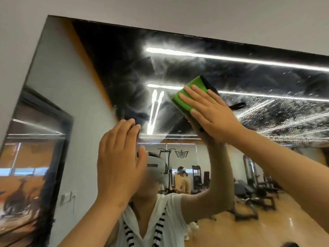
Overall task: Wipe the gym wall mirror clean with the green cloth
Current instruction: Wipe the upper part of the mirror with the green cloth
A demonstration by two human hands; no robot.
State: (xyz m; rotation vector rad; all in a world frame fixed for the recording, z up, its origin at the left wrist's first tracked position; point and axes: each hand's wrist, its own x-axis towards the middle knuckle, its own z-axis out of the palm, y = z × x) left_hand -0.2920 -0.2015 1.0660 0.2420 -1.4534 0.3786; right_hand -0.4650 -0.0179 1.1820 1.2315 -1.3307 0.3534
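Forearms: both bare, rising from the lower edge of the view toward the glass.
Left hand (121,157): raised palm-forward at centre-left, fingers straight and pressed together, holding nothing; whether the palm touches the glass cannot be told, though its reflected fingers meet it along the right edge.
Right hand (211,111): higher and to the right, fingers straight and slightly spread, pressing flat on the cloth, not curled round it.
Green cloth (192,90): folded pad held against the mirror under the right hand, in the upper middle of the glass; its upper left part shows beyond the fingertips.
Black trim (208,84): dark edging along the cloth's upper right side.
Mirror (115,68): large wall-mounted pane with a dark edge; its top left corner is in view.
Smear (160,65): hazy whitish streaks on the glass, above and left of the cloth.
Droplets (284,107): fine beads of wet on the glass, right of the cloth.
Reflection: person in a white headset (156,166) and white top with black-striped trim; ceiling light strips (231,58); gym machines (258,193) on a wooden floor; second person (184,182) standing far behind.
Wall (160,9): plain pale surface around the mirror's top and left sides.
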